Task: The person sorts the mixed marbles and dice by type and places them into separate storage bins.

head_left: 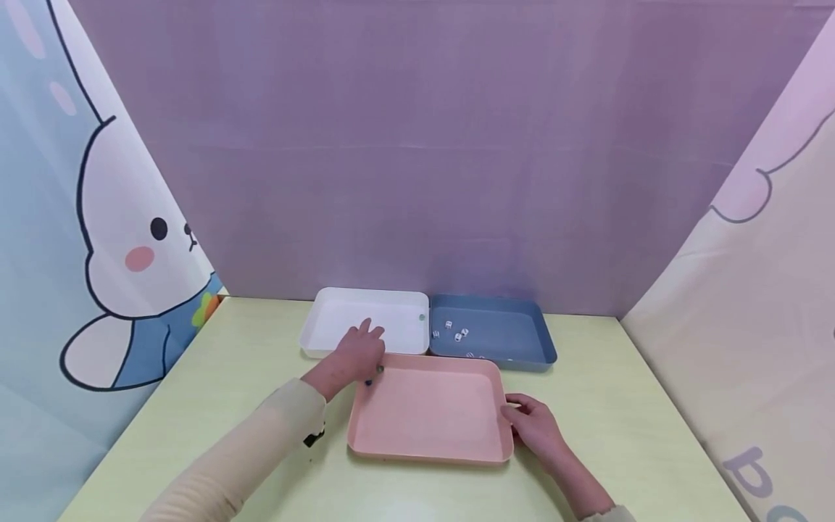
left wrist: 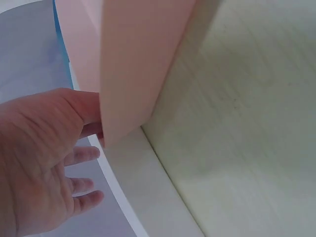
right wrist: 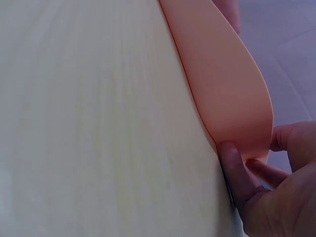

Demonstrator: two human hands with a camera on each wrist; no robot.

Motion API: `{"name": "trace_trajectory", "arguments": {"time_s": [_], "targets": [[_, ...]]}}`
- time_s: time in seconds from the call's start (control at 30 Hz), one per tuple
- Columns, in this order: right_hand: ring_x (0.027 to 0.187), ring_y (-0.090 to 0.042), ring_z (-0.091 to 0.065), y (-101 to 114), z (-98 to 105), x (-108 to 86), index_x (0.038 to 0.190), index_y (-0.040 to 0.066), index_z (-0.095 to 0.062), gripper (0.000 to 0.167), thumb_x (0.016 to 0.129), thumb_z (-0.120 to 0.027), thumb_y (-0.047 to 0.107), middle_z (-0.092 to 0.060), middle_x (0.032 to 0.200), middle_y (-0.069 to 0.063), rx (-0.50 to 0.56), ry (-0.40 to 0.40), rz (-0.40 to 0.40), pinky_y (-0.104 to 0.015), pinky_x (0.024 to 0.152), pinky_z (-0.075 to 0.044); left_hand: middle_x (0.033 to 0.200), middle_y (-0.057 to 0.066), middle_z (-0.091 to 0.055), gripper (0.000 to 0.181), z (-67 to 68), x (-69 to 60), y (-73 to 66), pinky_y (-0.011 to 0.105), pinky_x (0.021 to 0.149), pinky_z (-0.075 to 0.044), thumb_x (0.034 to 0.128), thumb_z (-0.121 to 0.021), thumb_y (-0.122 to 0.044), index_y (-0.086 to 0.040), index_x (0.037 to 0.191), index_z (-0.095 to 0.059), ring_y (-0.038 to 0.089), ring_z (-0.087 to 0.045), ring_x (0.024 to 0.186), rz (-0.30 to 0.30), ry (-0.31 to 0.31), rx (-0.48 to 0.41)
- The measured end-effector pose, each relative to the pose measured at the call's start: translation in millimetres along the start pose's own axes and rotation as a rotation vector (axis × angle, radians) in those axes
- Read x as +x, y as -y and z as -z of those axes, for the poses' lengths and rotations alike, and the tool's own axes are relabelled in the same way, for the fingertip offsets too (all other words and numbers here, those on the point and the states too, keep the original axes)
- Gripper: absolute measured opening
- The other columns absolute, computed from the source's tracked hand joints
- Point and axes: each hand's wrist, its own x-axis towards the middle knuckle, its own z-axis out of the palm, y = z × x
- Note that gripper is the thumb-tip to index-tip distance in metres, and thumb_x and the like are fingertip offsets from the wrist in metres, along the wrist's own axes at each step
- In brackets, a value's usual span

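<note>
A pink tray (head_left: 430, 413) lies on the table. My right hand (head_left: 536, 428) grips its right side; in the right wrist view a finger (right wrist: 232, 160) presses the outer wall and the thumb lies over the rim. At the far left corner, my left hand (head_left: 355, 351) reaches in over the rim beside a green die (head_left: 380, 369) and a dark die (head_left: 368, 382). In the left wrist view its thumb and forefinger go behind the pink wall (left wrist: 133, 64), their tips hidden; the other fingers (left wrist: 84, 185) extend loosely outside.
Behind the pink tray stand a white tray (head_left: 394, 304) with a green die (head_left: 422, 317) at its right side, and a blue tray (head_left: 502, 330) with several white dice (head_left: 458, 337). A purple cloth (head_left: 417, 181) rises at the table's back edge.
</note>
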Motion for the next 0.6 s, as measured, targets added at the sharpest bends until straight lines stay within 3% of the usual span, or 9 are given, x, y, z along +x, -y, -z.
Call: {"name": "trace_trajectory", "arguments": {"time_s": [0.37,0.6], "targets": [[0.064,-0.022,-0.063,-1.5,-0.7,2.1,0.122,-0.004,-0.062,0.035,0.091,-0.063,0.013,-0.061,0.083,-0.012,-0.026,0.004,-0.007,-0.031,0.053,-0.051,0.132,0.011,-0.052,0.025,-0.5,-4.9,-5.1,0.050,0.092,-0.044,0.0907,-0.068,-0.035,-0.018,0.072,-0.066,0.040,-0.039,0.126,0.024,0.026,-0.020],[0.064,-0.022,-0.063,-1.3,0.3,0.6,0.122,-0.004,-0.061,0.035,0.091,-0.064,0.013,-0.061,0.084,-0.012,-0.026,-0.002,-0.015,-0.031,0.053,-0.052,0.102,0.005,-0.054,0.020,3.6,-6.9,-7.4,0.042,0.078,-0.045,0.0881,-0.071,-0.034,-0.015,0.083,-0.067,0.027,-0.043,0.096,0.031,0.090,-0.004]]}}
